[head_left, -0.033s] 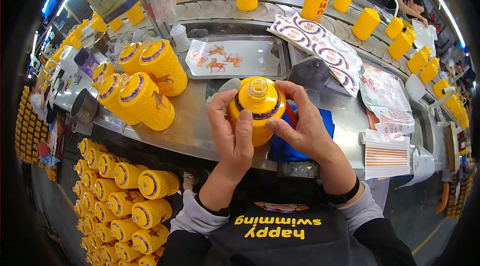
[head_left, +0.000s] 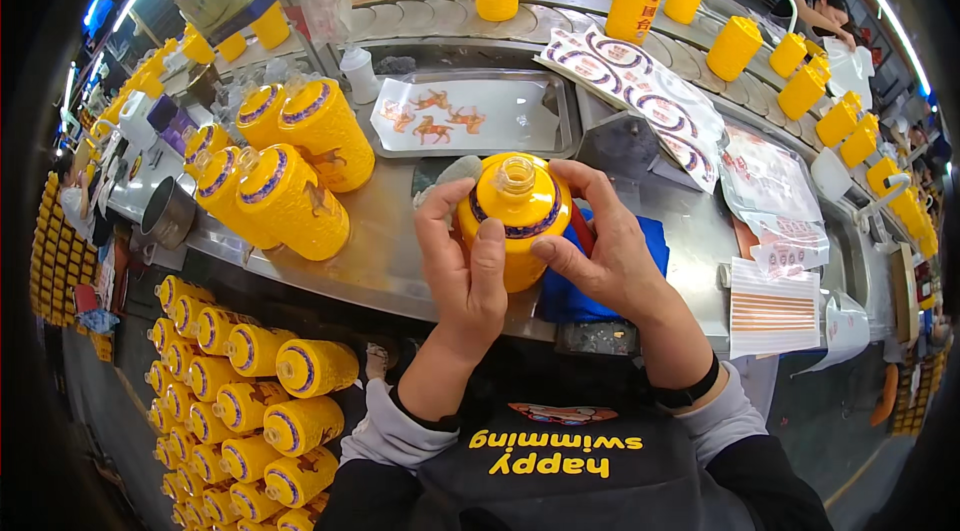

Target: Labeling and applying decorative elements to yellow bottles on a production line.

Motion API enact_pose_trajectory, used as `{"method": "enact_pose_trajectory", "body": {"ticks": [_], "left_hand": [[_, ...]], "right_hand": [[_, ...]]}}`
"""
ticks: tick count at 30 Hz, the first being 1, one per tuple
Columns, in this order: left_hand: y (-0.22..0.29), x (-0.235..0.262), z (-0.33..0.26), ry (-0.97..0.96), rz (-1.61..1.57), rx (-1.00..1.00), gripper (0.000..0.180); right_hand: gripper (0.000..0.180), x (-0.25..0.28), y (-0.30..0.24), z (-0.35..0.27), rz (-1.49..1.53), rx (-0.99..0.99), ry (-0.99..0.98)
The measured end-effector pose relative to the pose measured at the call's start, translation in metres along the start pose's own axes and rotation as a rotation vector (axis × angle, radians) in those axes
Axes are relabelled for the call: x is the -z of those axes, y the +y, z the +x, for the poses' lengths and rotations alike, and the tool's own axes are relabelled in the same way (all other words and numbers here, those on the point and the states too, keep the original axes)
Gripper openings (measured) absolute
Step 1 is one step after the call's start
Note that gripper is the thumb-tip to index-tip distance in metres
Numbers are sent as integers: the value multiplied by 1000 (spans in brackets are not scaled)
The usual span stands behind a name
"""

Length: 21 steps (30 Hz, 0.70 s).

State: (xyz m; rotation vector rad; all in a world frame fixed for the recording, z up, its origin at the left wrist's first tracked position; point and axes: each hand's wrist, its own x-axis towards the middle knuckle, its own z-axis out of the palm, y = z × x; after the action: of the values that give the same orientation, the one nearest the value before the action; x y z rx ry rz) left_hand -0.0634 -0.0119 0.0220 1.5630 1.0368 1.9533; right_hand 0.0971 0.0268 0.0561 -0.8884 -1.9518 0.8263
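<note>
Both hands are wrapped around one yellow ceramic bottle (head_left: 514, 221), held just above the near edge of the steel desk (head_left: 395, 251), right over a blue cloth (head_left: 600, 276). The left hand (head_left: 465, 266) cups the left side, thumb pressed flat up the front of the body, fingers curled over the shoulder. The right hand (head_left: 605, 246) holds the right side with the index finger arched over the top near the neck and the thumb pushing in against the front.

The work looks like pressing or smoothing the purple band that runs around the bottle's shoulder. To do that well I'd say keep the left palm as the anchor so the bottle can't roll, and let the thumbs do the rubbing, working outward from the middle so no bubbles or creases get trapped. Glazed ceramic is probably slick, so grip firm, not just fingertips.

Orientation: the bottle is roughly upright but tipped toward the camera, so its open mouth (head_left: 516, 174) faces up and a bit back at the person. Long axis runs from that mouth down to the base, which is hidden behind the hands.

Around it: a cluster of finished yellow bottles (head_left: 290, 181) lying toward the desk's left end, a steel tray (head_left: 470, 116) holding a sheet of orange horse decals toward the far edge, and sheets of round purple labels (head_left: 640, 91) at the far right.
</note>
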Motion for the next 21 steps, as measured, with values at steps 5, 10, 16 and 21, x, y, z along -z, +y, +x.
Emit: {"method": "enact_pose_trajectory", "body": {"ticks": [5, 10, 16, 21], "left_hand": [[-1, 0, -1, -4, 31, 7, 37], [-3, 0, -2, 11, 32, -3, 37], [-5, 4, -9, -48, 182, -45, 39], [-11, 9, -17, 0, 481, -244, 37]], "right_hand": [[76, 2, 3, 0, -53, 37, -27], [84, 1, 0, 1, -147, 98, -77], [84, 1, 2, 2, -134, 87, -71], [89, 0, 3, 1, -127, 67, -73]]}}
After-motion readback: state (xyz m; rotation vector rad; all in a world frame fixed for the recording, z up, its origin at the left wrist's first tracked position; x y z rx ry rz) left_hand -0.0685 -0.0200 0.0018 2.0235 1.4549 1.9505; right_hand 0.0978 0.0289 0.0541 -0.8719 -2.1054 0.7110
